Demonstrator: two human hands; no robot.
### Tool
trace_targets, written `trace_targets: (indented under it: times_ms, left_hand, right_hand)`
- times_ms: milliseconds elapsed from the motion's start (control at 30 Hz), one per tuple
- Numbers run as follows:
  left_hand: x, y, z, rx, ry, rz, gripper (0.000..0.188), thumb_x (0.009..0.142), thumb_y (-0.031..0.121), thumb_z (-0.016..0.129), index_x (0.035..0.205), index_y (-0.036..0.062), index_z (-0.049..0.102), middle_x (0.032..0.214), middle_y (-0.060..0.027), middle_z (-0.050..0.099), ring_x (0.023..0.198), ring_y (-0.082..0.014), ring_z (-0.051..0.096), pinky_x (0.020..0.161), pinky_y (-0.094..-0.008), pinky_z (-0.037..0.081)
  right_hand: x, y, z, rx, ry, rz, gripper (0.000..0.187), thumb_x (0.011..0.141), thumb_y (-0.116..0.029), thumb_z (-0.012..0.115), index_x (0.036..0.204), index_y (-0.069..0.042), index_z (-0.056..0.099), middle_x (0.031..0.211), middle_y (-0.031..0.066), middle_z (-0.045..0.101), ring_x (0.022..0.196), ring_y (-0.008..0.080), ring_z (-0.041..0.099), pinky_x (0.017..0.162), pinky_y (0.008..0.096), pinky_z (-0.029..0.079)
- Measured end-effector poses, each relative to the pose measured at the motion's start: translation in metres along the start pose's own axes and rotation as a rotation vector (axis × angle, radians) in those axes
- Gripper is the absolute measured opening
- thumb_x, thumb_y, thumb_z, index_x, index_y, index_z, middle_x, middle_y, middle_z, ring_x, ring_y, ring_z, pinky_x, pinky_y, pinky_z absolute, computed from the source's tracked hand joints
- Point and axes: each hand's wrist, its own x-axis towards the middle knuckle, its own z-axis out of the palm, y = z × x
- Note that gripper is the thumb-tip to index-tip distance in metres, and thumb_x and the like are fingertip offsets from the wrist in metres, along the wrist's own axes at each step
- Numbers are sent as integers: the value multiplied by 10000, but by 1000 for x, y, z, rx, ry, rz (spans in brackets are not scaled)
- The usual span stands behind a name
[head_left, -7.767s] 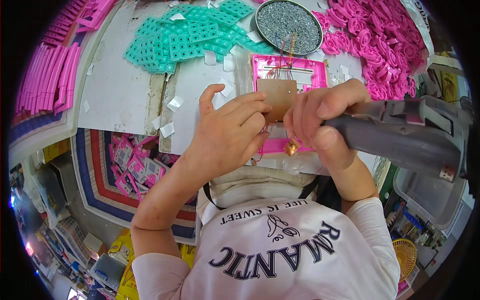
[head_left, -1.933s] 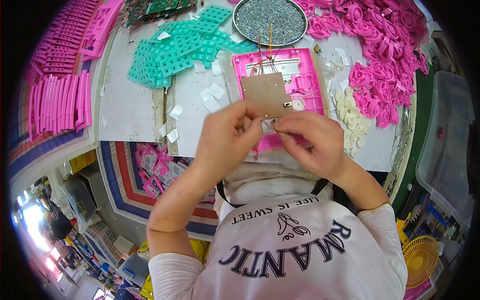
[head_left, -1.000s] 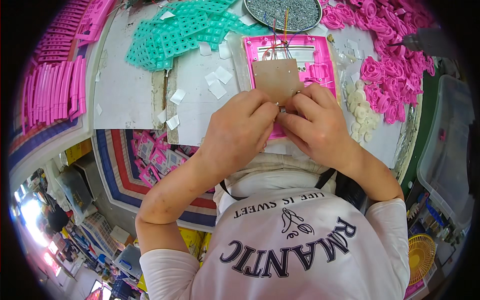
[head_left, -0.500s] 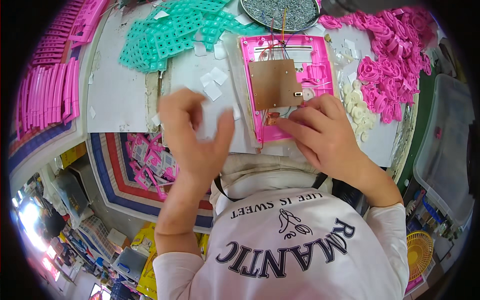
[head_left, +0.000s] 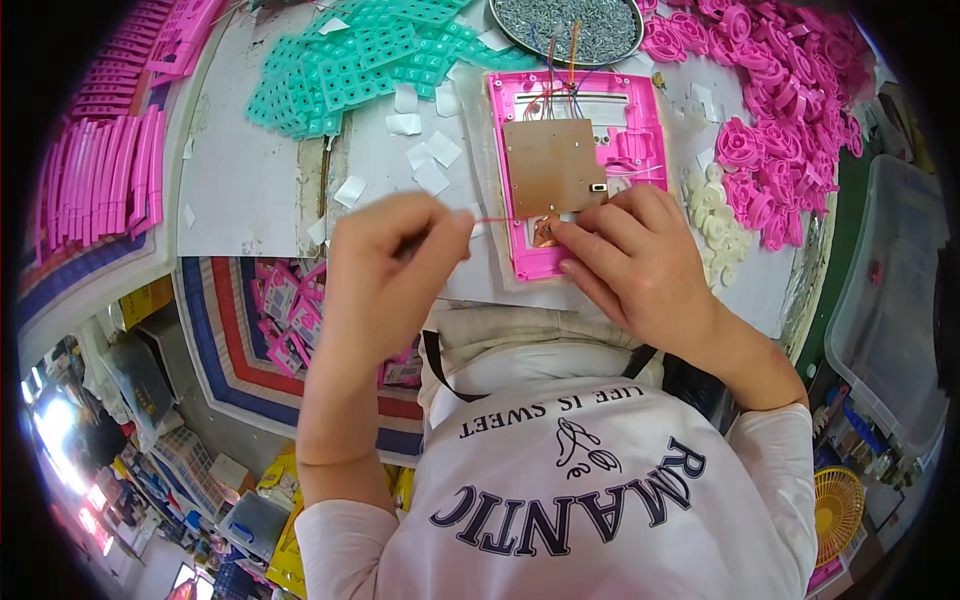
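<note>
A pink plastic housing [head_left: 541,268] lies inside-up on the work table in front of me, with a brown circuit board [head_left: 555,165] in it. My left hand [head_left: 385,265] is raised left of the housing, thumb and forefinger pinched on a thin red wire [head_left: 495,219] stretched toward the board's lower edge. My right hand [head_left: 655,262] rests over the housing's lower right part. Its bent fingers press at the board's lower corner and on a small copper-coloured part [head_left: 544,232]; the fingertips partly cover that part.
Teal keypad pieces [head_left: 345,70] and white paper squares [head_left: 430,178] lie to the left. A round tray of screws [head_left: 570,30] stands behind the housing. Pink ring-shaped parts [head_left: 765,160] and white plastic pieces [head_left: 712,225] are heaped at right. Pink strips [head_left: 100,180] are stacked far left.
My left hand was open and blurred with motion; now its fingers are closed on the red wire, which is drawn out leftward. My right hand stays at almost the same spot.
</note>
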Motion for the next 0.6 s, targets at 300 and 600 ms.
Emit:
trace_targets:
  times_ms: [300,600]
  left_hand:
    - [32,-13,15,-35,-16,354,140,947,63,675,830,-10,693,806,-24,637,665,-55,497,592,-246,378]
    - [13,-12,25,-566,-176,-39,191,1021,123,624,920,-20,700,933,-51,692,784,-76,594,714,-237,488]
  right_hand:
    - [3,-12,-1,-165,-176,-13,522,808,-314,777,1284,-129,668,1041,57,571,988,264,533,896,411,439]
    - [0,10,-24,173,-310,-27,614,782,-273,789,1357,-107,649,1105,84,581,995,291,531,848,404,478]
